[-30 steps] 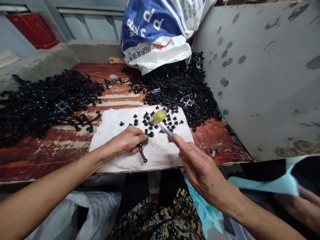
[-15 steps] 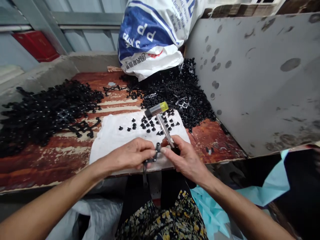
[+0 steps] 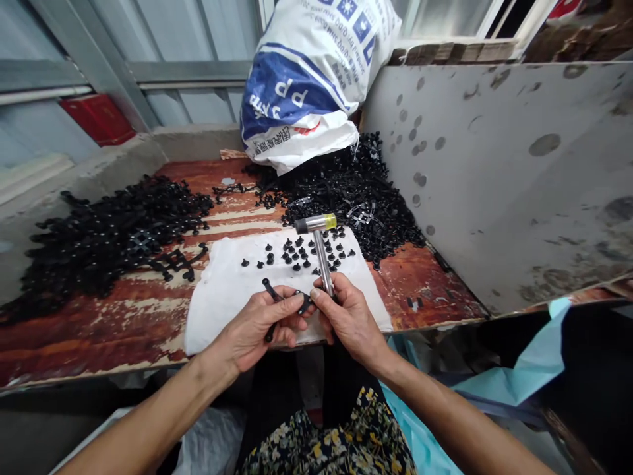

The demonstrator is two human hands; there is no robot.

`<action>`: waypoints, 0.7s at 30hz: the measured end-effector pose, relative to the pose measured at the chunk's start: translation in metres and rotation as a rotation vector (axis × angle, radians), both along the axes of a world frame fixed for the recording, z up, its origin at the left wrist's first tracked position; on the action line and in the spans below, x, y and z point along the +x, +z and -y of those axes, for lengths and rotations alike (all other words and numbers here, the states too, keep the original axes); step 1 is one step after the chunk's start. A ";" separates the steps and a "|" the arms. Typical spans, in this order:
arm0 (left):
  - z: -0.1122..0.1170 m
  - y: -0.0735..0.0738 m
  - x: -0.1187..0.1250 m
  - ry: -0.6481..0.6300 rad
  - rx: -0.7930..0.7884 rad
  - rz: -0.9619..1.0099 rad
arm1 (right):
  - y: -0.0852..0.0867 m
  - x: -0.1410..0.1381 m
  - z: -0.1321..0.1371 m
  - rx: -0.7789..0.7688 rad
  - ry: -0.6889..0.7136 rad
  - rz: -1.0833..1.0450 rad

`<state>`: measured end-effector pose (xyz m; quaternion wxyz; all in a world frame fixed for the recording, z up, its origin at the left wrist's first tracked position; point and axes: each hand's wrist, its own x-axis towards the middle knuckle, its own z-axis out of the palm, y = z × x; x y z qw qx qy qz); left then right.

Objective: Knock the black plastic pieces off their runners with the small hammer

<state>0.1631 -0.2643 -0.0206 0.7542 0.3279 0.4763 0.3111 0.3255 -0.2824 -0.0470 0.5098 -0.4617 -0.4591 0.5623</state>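
My left hand (image 3: 264, 323) is closed around a black jointed linkage (image 3: 268, 284), whose narrow arms stick out above and below the fingers. Between my two hands, one end of the linkage meets the thumb and fingertips of my right hand (image 3: 349, 316). That hand also grips a small two-faced mallet (image 3: 323, 260) by its handle. The mallet head points away from me, with a black face on the left and a yellow one on the right. Beyond my hands, several black round-headed pegs (image 3: 297, 253) stand on a white cloth (image 3: 222, 290).
A heap of black linkages (image 3: 113, 231) lies on the left of the worn red-brown table (image 3: 119, 310). Black parts (image 3: 336, 178) are piled at the back right, under a white and blue sack (image 3: 306, 86). A grey spotted panel (image 3: 484, 178) closes the right side.
My left hand has turned the linkage, so one arm now points up past the fingers. The mallet remains in my right hand, its handle more upright. The camera view has shifted slightly.
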 end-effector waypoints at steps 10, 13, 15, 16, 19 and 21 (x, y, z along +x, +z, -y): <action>-0.053 0.003 -0.007 0.241 -0.004 -0.170 | -0.014 0.024 0.007 0.008 -0.110 0.023; -0.060 0.001 -0.003 0.239 0.011 -0.203 | -0.018 0.025 0.007 -0.006 -0.112 -0.019; -0.063 0.001 0.000 0.256 0.016 -0.222 | -0.019 0.025 0.006 -0.001 -0.103 -0.040; -0.064 0.001 0.001 0.263 0.012 -0.232 | -0.019 0.025 0.006 0.001 -0.098 -0.046; -0.066 0.004 0.005 0.280 -0.001 -0.265 | -0.019 0.026 0.006 0.005 -0.086 -0.058; -0.067 0.005 0.007 0.284 -0.007 -0.279 | -0.020 0.027 0.006 0.004 -0.083 -0.071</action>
